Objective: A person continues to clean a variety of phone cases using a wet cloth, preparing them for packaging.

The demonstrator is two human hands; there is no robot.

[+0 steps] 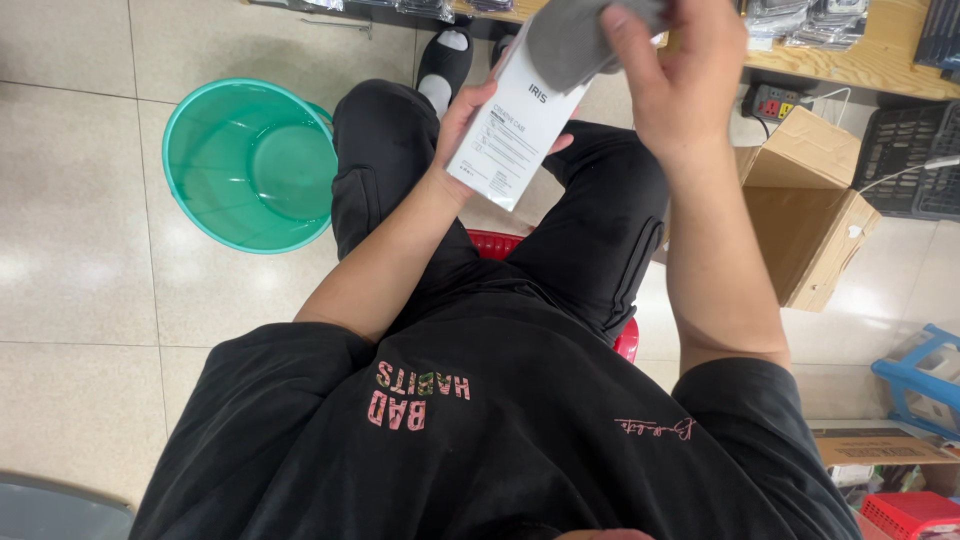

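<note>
I sit on a red stool (627, 340) in black clothes. My left hand (462, 125) grips a flat white box (515, 125) from behind, above my left knee. My right hand (685, 70) holds a thin grey case (570, 40) at the box's top end; the case sticks partly out of the box. The box's printed face points toward me. Whether the case is sliding in or out cannot be told.
A green plastic bucket (250, 165) stands on the tiled floor to my left. An open cardboard box (805, 205) sits at my right, below a wooden shelf (850, 65) with packaged goods and a power strip (775, 100). A blue crate (925, 375) and red basket (910, 515) lie at lower right.
</note>
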